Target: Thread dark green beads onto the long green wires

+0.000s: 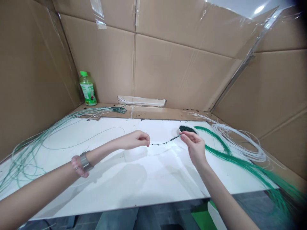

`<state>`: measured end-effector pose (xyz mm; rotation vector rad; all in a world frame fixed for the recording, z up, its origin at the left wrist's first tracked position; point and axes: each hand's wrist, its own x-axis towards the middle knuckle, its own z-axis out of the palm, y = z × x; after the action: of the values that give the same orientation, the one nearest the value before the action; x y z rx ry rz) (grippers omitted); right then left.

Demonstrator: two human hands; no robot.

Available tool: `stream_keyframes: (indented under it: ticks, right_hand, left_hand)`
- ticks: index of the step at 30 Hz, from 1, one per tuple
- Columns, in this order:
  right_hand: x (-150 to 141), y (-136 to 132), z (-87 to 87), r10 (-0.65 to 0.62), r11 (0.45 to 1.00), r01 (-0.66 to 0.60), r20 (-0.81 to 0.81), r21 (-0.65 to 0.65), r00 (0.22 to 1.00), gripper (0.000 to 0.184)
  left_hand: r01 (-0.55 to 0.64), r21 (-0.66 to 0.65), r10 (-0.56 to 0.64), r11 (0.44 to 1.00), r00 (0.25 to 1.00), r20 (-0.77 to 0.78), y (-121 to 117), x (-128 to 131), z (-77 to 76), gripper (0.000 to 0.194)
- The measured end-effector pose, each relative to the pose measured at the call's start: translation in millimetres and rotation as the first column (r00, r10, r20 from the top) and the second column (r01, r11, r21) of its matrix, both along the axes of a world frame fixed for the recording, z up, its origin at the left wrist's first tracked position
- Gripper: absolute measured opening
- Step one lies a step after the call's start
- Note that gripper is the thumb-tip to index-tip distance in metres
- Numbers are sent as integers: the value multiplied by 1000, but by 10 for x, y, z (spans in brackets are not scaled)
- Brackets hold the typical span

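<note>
Beaded wire (165,142) lies between the left hand (135,140) and the right hand (194,147), its long axis running nearly left to right and rising slightly toward the right. The right hand is the nearer one to the dark green beaded leaf (187,129), which sits just beyond its fingertips. I read that hand as almost closed, thumb and forefinger pinching the wire just short of the leaf. The left hand is curled, fingers bent down at the wire's other end; from this feed I cannot tell whether it grips the wire. I count one leaf, one strung wire and two hands. Around them on the white board (144,188) I see one bundle of green wires (230,151) and one coil of white wires (240,142) to the right, and one spray of pale green wires (28,159) to the left. Farther back are one bundle of beaded wires (117,110) and one green-capped bottle (87,89).
</note>
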<state>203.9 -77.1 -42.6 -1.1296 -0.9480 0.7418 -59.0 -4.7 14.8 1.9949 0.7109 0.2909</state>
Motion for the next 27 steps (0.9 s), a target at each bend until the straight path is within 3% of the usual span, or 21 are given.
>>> stream_keyframes:
  ticks: [4,11,13,17,19,22,24,27]
  right_hand:
    - [-180,-89,-135,19,999,-23,-116,-38,993,13]
    - [-527,-166,-222,102,988,-132,-306,-79,947,13]
    - [-613,-155,-219,109,986,-148,-360,-83,927,13]
    - [-728,-129,-198,95,986,-148,-463,-79,881,14]
    - [-734,-120,-189,69,989,-126,-510,-78,857,15]
    - [-665,-108,-185,20,994,-78,-571,-79,821,18]
    - [-575,-95,-176,-12,996,-46,-609,-80,793,18]
    - [-401,-62,-106,-51,996,-8,-671,-84,739,14]
  left_hand:
    - [-137,250,142,958,990,-1,44,-7,378,18]
    - [-213,592,238,777,971,38,20,211,936,44]
    - [-203,692,256,693,966,27,-18,307,1040,48]
    - [-109,881,321,460,946,-50,-115,438,1179,54]
    - [-67,905,351,420,931,-94,-149,450,1227,55]
    - [-8,894,352,449,921,-168,-129,388,1334,55]
    - [62,843,293,534,922,-254,-63,292,1469,51]
    - [144,746,204,650,913,-353,54,70,1792,48]
